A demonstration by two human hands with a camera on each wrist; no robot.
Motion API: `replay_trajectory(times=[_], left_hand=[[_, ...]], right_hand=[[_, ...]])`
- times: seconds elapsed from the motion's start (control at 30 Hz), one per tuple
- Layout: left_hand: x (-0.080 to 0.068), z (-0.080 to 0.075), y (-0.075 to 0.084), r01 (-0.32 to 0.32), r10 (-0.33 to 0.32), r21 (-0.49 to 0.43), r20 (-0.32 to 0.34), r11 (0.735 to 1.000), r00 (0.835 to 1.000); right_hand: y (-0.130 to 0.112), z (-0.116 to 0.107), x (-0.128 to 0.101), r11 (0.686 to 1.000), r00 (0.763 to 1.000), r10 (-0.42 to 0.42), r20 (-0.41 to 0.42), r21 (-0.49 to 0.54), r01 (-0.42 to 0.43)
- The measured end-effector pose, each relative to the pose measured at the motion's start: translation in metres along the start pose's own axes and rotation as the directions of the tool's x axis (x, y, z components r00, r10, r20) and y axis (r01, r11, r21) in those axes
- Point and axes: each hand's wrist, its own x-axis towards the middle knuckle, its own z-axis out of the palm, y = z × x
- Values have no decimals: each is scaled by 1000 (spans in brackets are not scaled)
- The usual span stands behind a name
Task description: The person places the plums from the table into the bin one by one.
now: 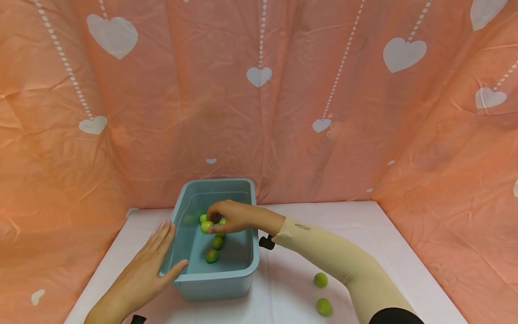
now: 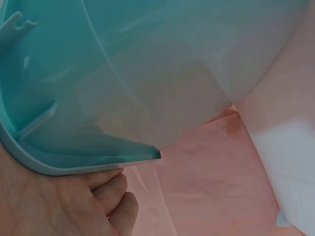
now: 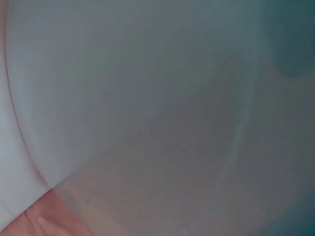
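Note:
A blue-grey plastic bin [image 1: 214,284] stands on the table, with several small green limes [image 1: 212,256] on its floor. My right hand [image 1: 232,217] reaches over the bin's right wall and pinches a yellowish-green lime [image 1: 207,227] between thumb and fingers, inside the bin. Straight-fingered, my left hand [image 1: 149,265] rests along the bin's left rim, thumb over the near corner. In the left wrist view that hand [image 2: 64,201] lies against the rim [image 2: 69,170]. The right wrist view holds only the bin wall [image 3: 123,98] up close; the hand is out of sight there.
Two more limes, a farther one [image 1: 321,280] and a nearer one [image 1: 324,307], lie on the white-covered table [image 1: 291,288] right of the bin, close to the right forearm. Pink curtains [image 1: 226,112] with white hearts enclose the back and sides.

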Motion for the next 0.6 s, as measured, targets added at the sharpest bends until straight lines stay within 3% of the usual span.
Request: replay_trajectory(times=[0.4,0.6], left_hand=[[-1,1,0,-28,28,21,-32,999,999],[0,1,0,-2,2,7,-3,1000,1000]], right_hand=[[1,14,16,992,990,61,125,-113,-47],[6,20,22,992,982,91,168,-105,-74]])
